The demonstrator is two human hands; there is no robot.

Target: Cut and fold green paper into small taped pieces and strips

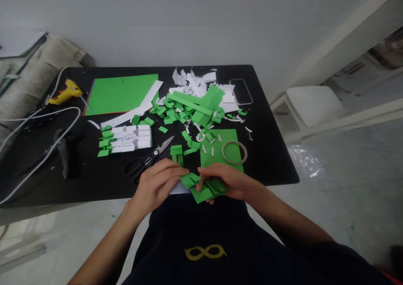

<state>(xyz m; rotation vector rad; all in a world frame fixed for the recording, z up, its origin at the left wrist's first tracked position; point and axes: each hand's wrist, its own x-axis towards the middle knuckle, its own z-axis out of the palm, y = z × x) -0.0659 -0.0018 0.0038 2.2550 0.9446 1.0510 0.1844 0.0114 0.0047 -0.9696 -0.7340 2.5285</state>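
At the table's front edge, my left hand (159,182) pinches a small folded green paper piece (190,180). Close beside it, my right hand (226,178) is closed on a green paper sheet with folded pieces on it (206,192). The two papers nearly meet; whether they touch is unclear. Just beyond my left hand lie more folded green paper pieces (176,154). Past my right hand is a green paper square (217,146) with a ring of tape (234,152) and white scraps on it. Scissors (149,159) lie partly open left of my left hand.
A white-and-green folded paper assembly (130,139) lies left of the scissors. Green and white scraps (192,102) are heaped mid-table. Green sheets (122,94), a yellow glue gun (67,92) and a looping white cable (74,125) occupy the left; a phone (241,92) lies right.
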